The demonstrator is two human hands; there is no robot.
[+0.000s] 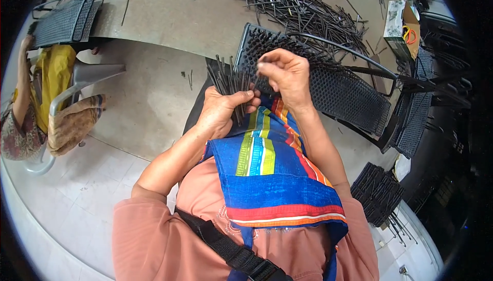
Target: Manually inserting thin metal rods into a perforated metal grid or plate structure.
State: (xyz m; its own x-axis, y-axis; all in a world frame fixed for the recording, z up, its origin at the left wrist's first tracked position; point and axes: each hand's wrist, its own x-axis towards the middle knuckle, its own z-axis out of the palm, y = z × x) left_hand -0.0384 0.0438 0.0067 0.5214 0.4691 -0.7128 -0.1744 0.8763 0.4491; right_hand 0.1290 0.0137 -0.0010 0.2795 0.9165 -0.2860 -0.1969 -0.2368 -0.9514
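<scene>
My left hand (221, 107) is closed round a loose bundle of thin black sticks (224, 80), which fan out upward past the thumb. Just to its right, my right hand (288, 78) is raised with thumb and fingers pinched together; what sits in the pinch is too small to make out. Under and beyond the right hand lies a black perforated rack (354, 99), tilted. Many short black sticks (262, 45) stand in the holes at its far left part, while the holes toward its right end show bare.
A large heap of black sticks (303, 11) covers the table (169, 14). A box (396, 24) with orange-handled scissors (409, 35) stands at right. More racks (415, 106) and a dark bundle (376, 194) lie right. Another person sits left, by a grey chair (67, 93) and rack (64, 22).
</scene>
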